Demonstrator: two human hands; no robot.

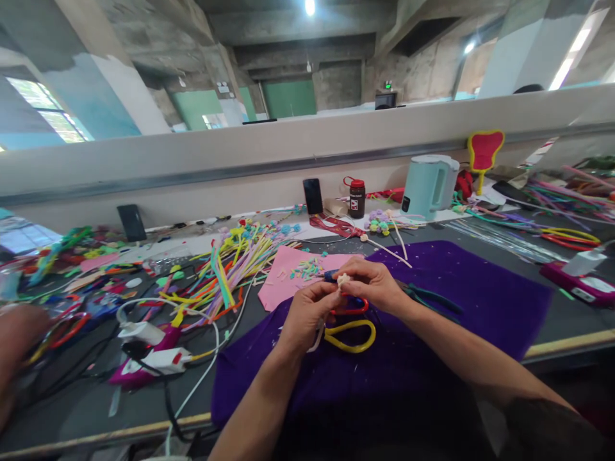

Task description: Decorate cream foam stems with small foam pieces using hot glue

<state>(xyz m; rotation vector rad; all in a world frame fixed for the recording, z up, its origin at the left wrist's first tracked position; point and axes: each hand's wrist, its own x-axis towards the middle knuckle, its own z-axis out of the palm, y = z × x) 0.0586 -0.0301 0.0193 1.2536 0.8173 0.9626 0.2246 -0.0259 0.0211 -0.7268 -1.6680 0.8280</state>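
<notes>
Both hands meet over a purple cloth (pixel 480 282). Between their fingertips is a small cream, fuzzy flower-like piece (pixel 343 280). My left hand (pixel 310 314) pinches it from the left, and a white stem (pixel 317 337) shows below those fingers. From the other side, the thumb and fingers of my right hand (pixel 377 285) close on the same piece. Just beneath the hands lie scissors with a yellow and red handle (pixel 353 346), their blades hidden. Pliers with dark green handles (pixel 435 299) rest beside my right wrist. Behind is a pink sheet (pixel 276 282) bearing small pastel cut bits (pixel 307 269).
Colourful pipe cleaners (pixel 235 269) are heaped to the left, near power strips (pixel 154 362) with cables. Along the back stand a phone (pixel 312 196), a brown bottle (pixel 356 198) and a mint kettle (pixel 427 186). Another person's blurred hand (pixel 24 333) is at the left edge.
</notes>
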